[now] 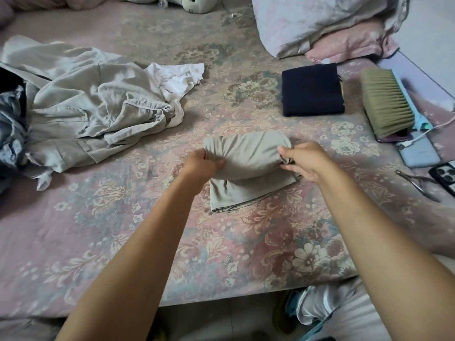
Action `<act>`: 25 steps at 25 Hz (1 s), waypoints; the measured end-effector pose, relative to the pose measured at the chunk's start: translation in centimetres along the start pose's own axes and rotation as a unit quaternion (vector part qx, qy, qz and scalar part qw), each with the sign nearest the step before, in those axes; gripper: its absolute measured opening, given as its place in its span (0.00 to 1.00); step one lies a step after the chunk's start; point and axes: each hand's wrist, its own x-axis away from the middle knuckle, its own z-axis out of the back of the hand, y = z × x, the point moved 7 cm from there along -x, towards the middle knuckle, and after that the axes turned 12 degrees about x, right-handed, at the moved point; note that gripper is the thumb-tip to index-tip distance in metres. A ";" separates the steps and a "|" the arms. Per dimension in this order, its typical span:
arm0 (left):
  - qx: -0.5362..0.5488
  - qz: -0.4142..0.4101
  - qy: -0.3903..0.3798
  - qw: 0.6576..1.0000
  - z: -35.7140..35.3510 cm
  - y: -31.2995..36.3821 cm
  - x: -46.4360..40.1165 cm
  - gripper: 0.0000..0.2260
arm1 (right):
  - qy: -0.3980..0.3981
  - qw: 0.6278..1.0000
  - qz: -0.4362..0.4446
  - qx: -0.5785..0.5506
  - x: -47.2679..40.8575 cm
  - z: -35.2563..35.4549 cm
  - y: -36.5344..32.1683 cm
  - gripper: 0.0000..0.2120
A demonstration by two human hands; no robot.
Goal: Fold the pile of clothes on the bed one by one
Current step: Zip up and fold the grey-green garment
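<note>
A beige garment (pixel 248 163), folded small, lies in the middle of the floral bed sheet (pixel 123 242). My left hand (pixel 203 164) grips its left edge with curled fingers. At the right edge, my right hand (pixel 306 161) pinches the cloth. The top layer is lifted and rolled over the lower layer. A loose pile of clothes (pixel 81 107) lies at the left: beige pieces, a white one (pixel 177 77) and a grey-blue one (pixel 11 129). One folded dark navy garment (pixel 311 91) rests at the back right.
A bed brush (pixel 387 102) lies at the right, with phones (pixel 418 151) and a charging cable beside it and metal nippers (pixel 418 183) nearer me. Pillows (pixel 320 23) and a soft toy (pixel 194 3) sit at the back. The bed's front edge runs below my forearms.
</note>
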 end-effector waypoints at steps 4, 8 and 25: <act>-0.119 -0.058 0.019 0.991 0.3 -3.2 3.2 0.07 | 0.007 0.986 0.000 0.164 0.6 0.9 4.0 0.10; -0.090 -0.089 0.047 0.991 0.2 -3.2 3.2 0.04 | 0.054 0.981 0.066 0.175 1.3 1.4 3.4 0.09; -0.035 -0.119 0.100 0.987 -1.4 -4.0 5.0 0.18 | 0.157 0.956 0.050 0.241 -2.5 -2.6 -1.1 0.14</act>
